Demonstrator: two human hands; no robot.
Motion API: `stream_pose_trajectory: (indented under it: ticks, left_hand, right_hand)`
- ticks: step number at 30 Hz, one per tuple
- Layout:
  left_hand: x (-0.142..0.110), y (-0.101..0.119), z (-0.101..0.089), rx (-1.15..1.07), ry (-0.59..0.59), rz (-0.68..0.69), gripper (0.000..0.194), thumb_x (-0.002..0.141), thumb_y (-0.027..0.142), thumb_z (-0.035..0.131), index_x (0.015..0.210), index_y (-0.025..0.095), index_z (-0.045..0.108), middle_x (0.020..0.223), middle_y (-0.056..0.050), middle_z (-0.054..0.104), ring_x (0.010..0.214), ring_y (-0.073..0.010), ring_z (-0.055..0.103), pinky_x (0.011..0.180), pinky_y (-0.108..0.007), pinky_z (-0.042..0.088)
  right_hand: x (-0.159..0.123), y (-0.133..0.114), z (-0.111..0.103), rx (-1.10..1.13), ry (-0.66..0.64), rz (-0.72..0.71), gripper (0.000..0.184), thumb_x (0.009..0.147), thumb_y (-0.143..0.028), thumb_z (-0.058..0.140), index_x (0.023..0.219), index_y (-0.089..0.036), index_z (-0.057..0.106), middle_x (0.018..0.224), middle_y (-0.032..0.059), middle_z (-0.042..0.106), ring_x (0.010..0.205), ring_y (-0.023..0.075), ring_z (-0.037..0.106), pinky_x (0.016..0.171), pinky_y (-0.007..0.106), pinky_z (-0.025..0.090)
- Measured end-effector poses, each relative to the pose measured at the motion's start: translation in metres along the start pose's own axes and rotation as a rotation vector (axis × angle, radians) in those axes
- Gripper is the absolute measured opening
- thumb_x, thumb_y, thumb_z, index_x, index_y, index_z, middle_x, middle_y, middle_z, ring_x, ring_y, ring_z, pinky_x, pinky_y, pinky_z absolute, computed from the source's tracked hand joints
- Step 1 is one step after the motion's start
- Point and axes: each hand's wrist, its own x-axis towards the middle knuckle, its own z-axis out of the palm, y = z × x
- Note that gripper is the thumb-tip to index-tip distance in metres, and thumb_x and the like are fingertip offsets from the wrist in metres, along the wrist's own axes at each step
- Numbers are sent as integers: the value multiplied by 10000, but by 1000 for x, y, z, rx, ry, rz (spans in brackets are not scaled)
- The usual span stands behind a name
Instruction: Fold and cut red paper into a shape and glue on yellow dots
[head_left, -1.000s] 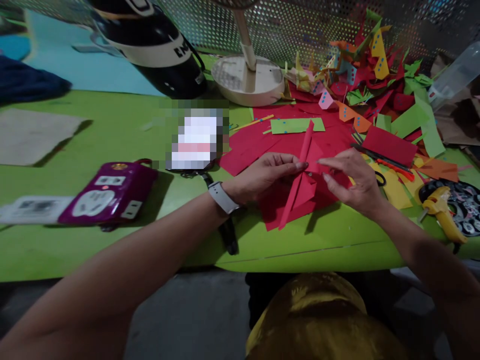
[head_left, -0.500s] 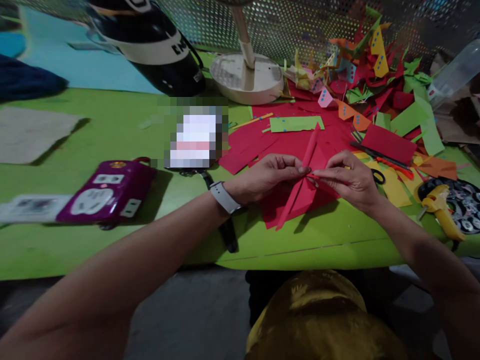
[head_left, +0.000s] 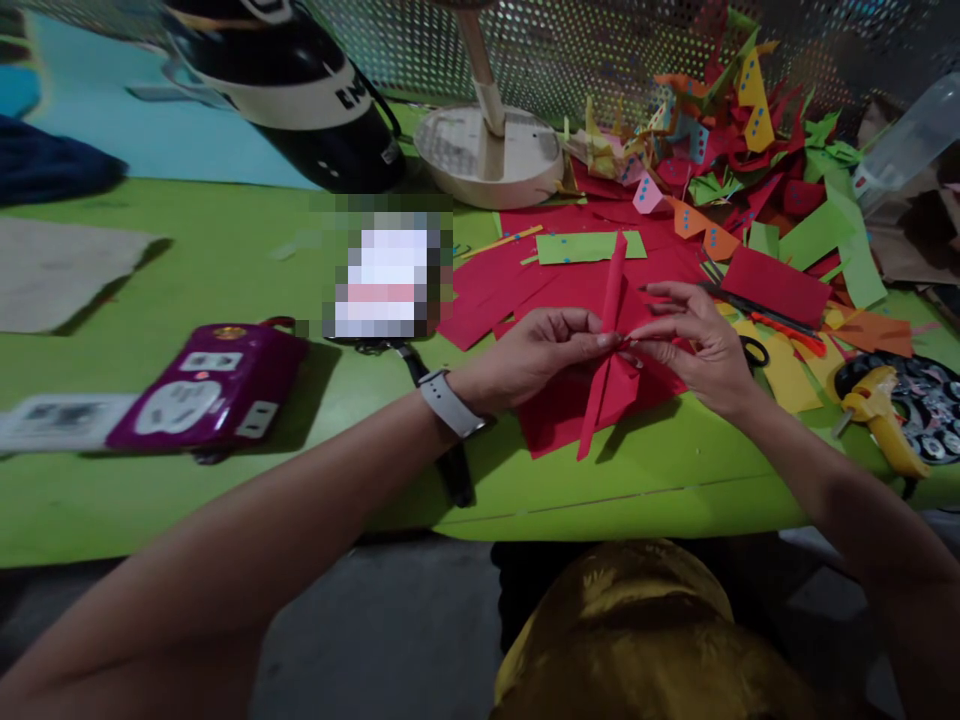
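A folded strip of red paper (head_left: 600, 400) stands at a slant above the table's front part. My left hand (head_left: 551, 345), with a pale watch strap (head_left: 450, 403) at the wrist, pinches its middle between thumb and fingers. From the other side, my right hand (head_left: 701, 345) closes thumb and index finger on the same paper near its centre, the other fingers spread. The exact fold at the fingertips is too small to make out. Beneath both hands lie flat red sheets (head_left: 547, 430), and a green strip with blue dots (head_left: 589, 247) rests beyond them.
Paper cuttings (head_left: 750, 150) heap up at the back right. A yellow glue gun (head_left: 885, 420) and black scissors (head_left: 756, 350) lie to the right. At left are a purple power box (head_left: 202, 385), a blurred-out phone (head_left: 386, 275), a black bottle (head_left: 300, 100) and a lamp base (head_left: 487, 160).
The folded red paper has turned more upright, its lower end swinging right. My right hand's upper fingers have lifted and spread, while my left hand keeps its pinch.
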Motion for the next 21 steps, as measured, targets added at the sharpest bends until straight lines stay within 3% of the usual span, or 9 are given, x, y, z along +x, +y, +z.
stream_pose_trajectory:
  ticks: [5,12,16,21]
  left_hand:
    - [-2,1,2,31,-14,-12,305,595,328,893,723,153,678,673,28,657,618,-80,573,610,-194,463]
    - [-5,2,3,39,-19,-74,307,604,331,884,739,155,671,702,16,690,657,-108,636,670,-232,534]
    - [-5,2,4,35,-25,-65,306,614,325,881,731,147,662,691,24,677,650,-98,628,687,-228,532]
    - [-6,1,5,30,-20,-68,323,609,346,883,710,147,650,683,19,674,649,-102,626,693,-238,531]
  right_hand:
    - [1,-3,4,106,-9,180,89,847,-320,713,825,-238,741,913,33,668,1036,194,624,904,358,514]
    - [1,-6,6,227,16,237,121,809,-336,730,824,-216,730,941,32,711,905,153,655,811,302,540]
    - [1,-7,8,324,6,290,191,776,-383,759,833,-204,727,851,18,735,784,138,669,765,297,568]
    - [-1,-8,11,402,35,290,157,768,-341,769,832,-211,711,856,10,728,822,140,676,816,311,576]
